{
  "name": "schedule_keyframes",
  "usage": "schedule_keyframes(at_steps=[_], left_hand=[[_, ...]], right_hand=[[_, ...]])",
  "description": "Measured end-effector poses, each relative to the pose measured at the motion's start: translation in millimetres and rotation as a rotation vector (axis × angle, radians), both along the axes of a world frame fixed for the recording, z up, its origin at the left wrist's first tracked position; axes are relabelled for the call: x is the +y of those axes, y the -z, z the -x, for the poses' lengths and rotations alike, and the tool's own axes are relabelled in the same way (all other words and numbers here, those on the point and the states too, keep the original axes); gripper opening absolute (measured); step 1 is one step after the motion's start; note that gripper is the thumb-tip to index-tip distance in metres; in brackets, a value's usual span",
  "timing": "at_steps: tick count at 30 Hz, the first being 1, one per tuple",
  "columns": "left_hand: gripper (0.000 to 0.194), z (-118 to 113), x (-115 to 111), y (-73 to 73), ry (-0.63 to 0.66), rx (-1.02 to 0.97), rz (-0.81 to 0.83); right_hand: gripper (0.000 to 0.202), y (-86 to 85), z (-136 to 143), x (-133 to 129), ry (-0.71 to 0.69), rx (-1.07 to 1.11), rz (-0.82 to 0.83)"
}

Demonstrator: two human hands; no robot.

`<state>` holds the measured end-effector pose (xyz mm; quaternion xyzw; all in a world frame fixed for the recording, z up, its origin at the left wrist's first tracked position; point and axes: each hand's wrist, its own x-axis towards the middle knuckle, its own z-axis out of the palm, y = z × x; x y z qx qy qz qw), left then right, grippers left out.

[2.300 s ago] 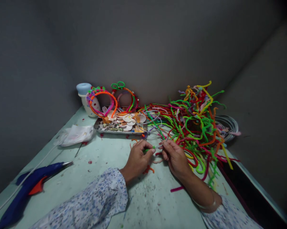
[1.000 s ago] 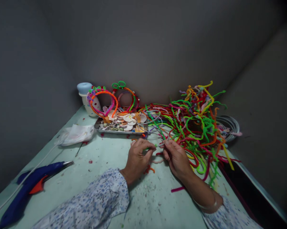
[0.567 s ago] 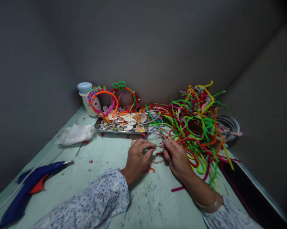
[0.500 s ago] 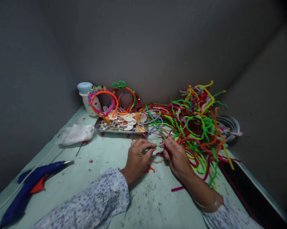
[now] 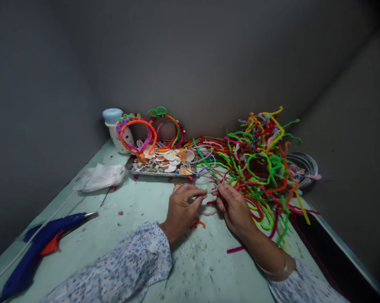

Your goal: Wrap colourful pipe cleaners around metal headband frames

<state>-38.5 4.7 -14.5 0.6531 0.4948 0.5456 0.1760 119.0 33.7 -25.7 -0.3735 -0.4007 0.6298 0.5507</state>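
Near the middle of the pale green table, my left hand pinches one end of a thin, light-coloured wire between thumb and fingers. Just to its right, my right hand closes its fingertips on the same wire. A small gap separates the hands, and a bit of green shows by the left fingertips. Thin wire loops rise behind my hands toward the tray; whether they join the held piece I cannot tell. A tangled pile of coloured pipe cleaners lies beyond my right hand.
A metal tray of shells stands at the back, with fuzzy headbands on it and a blue-lidded jar beside it. At the left lie a plastic bag and a blue glue gun with its cord. A wire coil lies right.
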Motion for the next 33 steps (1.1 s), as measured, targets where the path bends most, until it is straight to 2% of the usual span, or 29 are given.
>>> schedule_keyframes(at_steps=[33], left_hand=[[0.007,-0.1,-2.5,-4.4,0.014,0.091,0.109]], right_hand=[[0.029,0.2,-0.2,0.2,-0.016,-0.068,-0.021]])
